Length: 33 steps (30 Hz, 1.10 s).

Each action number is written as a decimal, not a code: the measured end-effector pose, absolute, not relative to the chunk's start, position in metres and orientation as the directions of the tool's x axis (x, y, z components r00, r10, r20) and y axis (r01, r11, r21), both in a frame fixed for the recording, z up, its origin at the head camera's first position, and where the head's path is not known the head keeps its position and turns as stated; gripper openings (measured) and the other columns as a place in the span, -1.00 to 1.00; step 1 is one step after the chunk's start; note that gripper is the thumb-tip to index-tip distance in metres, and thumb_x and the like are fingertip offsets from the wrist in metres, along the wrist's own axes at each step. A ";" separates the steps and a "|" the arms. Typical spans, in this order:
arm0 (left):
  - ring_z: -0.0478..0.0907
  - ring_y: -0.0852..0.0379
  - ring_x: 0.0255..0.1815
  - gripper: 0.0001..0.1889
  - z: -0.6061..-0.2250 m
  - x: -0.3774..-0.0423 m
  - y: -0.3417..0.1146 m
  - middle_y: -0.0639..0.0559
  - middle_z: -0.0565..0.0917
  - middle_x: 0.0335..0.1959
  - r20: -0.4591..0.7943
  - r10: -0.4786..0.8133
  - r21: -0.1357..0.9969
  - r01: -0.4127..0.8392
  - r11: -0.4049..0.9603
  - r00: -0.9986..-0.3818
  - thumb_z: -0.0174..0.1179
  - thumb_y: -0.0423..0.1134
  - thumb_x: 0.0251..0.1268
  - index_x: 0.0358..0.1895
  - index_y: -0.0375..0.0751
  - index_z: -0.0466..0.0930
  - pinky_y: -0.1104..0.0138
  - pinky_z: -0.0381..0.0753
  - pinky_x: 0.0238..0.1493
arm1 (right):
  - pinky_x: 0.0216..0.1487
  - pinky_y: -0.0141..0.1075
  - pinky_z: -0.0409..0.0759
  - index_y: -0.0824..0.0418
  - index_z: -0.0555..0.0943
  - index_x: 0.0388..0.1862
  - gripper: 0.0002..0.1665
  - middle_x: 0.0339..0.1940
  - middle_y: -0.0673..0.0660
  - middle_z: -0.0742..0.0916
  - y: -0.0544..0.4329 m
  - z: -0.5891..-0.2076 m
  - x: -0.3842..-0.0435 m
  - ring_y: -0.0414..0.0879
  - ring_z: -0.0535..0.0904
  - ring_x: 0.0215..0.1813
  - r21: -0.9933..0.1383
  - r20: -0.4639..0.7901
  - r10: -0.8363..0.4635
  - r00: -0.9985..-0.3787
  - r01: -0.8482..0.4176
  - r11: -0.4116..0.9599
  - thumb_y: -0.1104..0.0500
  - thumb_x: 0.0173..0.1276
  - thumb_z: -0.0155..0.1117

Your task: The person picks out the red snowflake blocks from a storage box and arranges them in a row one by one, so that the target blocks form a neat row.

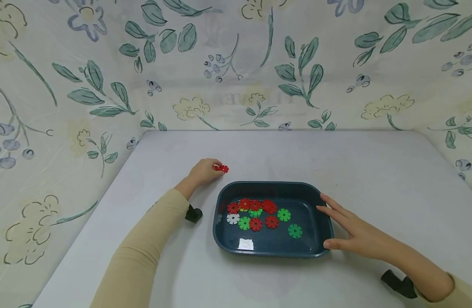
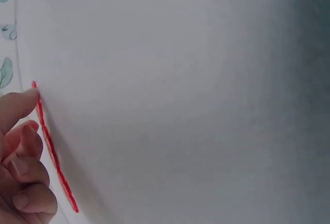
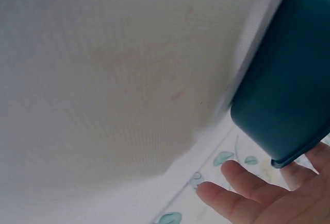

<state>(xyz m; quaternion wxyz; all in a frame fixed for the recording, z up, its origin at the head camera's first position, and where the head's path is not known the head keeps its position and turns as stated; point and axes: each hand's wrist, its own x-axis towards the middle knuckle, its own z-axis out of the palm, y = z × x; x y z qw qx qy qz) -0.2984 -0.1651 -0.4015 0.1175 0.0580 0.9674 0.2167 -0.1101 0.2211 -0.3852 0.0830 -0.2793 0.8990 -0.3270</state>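
Observation:
My left hand [image 1: 205, 172] is beyond the tray's back left corner in the head view. It pinches a row of red notched discs [image 1: 223, 169], seen edge-on as a thin red strip [image 2: 54, 154] in the left wrist view, with the thumb near its upper end. To the right, my right hand [image 1: 360, 237] rests at the right end of a dark blue tray [image 1: 274, 244], fingers spread and fairly straight along the rim. Inside the tray lie several red discs [image 1: 255, 224], green discs [image 1: 295, 231] and a white disc [image 1: 233, 219], mostly toward its left half.
The tray stands on a white tabletop [image 1: 374, 171]. Behind and beside it hangs a cloth [image 1: 228, 94] printed with leaves and flowers. A black wrist-worn piece [image 1: 193, 214] shows by the left sleeve, and another black piece [image 1: 398, 284] by the right wrist.

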 end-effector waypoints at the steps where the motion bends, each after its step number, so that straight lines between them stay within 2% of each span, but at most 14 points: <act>1: 0.43 0.01 -0.18 -0.56 -0.400 -0.299 -0.165 -0.15 0.56 -0.10 -0.202 0.166 0.440 0.062 0.896 -0.965 0.18 -0.12 0.20 0.14 -0.17 0.46 0.24 0.49 -0.12 | -0.02 0.37 0.26 0.20 0.21 0.35 -0.14 0.49 0.14 0.00 0.221 -0.385 -0.110 0.40 0.07 0.34 -0.634 0.034 -0.557 -0.830 -0.449 0.630 0.01 0.13 0.34; 6: 0.42 0.04 -0.37 -0.51 -0.378 -0.302 -0.169 -0.10 0.53 -0.32 -0.161 0.196 0.481 0.096 0.871 -0.967 0.16 -0.07 0.22 0.19 -0.16 0.40 0.35 0.44 -0.40 | -0.01 0.36 0.26 0.19 0.21 0.35 -0.14 0.49 0.14 0.00 0.221 -0.385 -0.110 0.40 0.06 0.34 -0.637 0.024 -0.555 -0.831 -0.441 0.632 0.00 0.13 0.33; 9: 0.40 0.04 -0.43 -0.52 -0.359 -0.302 -0.169 -0.09 0.52 -0.36 -0.100 0.220 0.501 0.142 0.854 -0.970 0.15 -0.07 0.23 0.20 -0.16 0.40 0.37 0.43 -0.46 | -0.01 0.36 0.26 0.19 0.21 0.36 -0.14 0.49 0.14 -0.01 0.221 -0.384 -0.109 0.40 0.06 0.34 -0.640 0.017 -0.554 -0.833 -0.434 0.633 0.00 0.13 0.33; 14: 0.37 0.05 -0.48 -0.55 -0.330 -0.296 -0.162 -0.09 0.52 -0.38 0.007 0.273 0.511 0.238 0.826 -0.962 0.13 -0.09 0.26 0.19 -0.14 0.42 0.35 0.40 -0.47 | -0.02 0.37 0.26 0.20 0.20 0.36 -0.14 0.49 0.14 -0.01 0.221 -0.384 -0.110 0.40 0.06 0.34 -0.639 0.020 -0.553 -0.833 -0.436 0.634 -0.01 0.13 0.33; 20: 0.37 0.07 -0.52 -0.52 -0.309 -0.278 -0.143 -0.06 0.56 -0.27 0.073 0.340 0.486 0.331 0.809 -0.938 0.15 -0.08 0.24 0.22 -0.09 0.40 0.35 0.40 -0.49 | -0.01 0.37 0.25 0.22 0.20 0.36 -0.14 0.49 0.15 -0.02 0.221 -0.385 -0.110 0.42 0.06 0.34 -0.646 0.034 -0.560 -0.828 -0.446 0.619 0.01 0.14 0.33; 26: 0.37 0.11 -0.59 -0.64 -0.299 -0.255 -0.119 -0.03 0.60 -0.32 0.135 0.489 0.450 0.493 0.744 -0.862 0.18 -0.13 0.21 0.06 -0.14 0.49 0.35 0.39 -0.50 | -0.01 0.37 0.25 0.23 0.19 0.36 -0.14 0.50 0.13 -0.03 0.221 -0.386 -0.110 0.41 0.05 0.34 -0.651 0.038 -0.563 -0.826 -0.448 0.613 0.02 0.15 0.32; 29: 0.40 0.13 -0.54 -0.71 -0.297 -0.244 -0.107 0.01 0.61 -0.35 0.145 0.550 0.412 0.556 0.722 -0.822 0.19 -0.13 0.21 -0.04 -0.14 0.52 0.36 0.40 -0.45 | 0.00 0.36 0.25 0.23 0.19 0.36 -0.14 0.50 0.12 -0.03 0.221 -0.386 -0.111 0.37 0.05 0.36 -0.652 0.042 -0.564 -0.825 -0.450 0.610 0.03 0.15 0.32; 33: 0.46 0.15 -0.39 -0.70 -0.295 -0.230 -0.092 0.05 0.63 -0.32 0.107 0.604 0.370 0.596 0.713 -0.790 0.19 -0.11 0.20 -0.03 -0.10 0.52 0.38 0.47 -0.34 | 0.01 0.35 0.25 0.22 0.19 0.36 -0.14 0.50 0.12 -0.03 0.221 -0.386 -0.111 0.33 0.03 0.38 -0.653 0.040 -0.562 -0.826 -0.448 0.611 0.02 0.15 0.32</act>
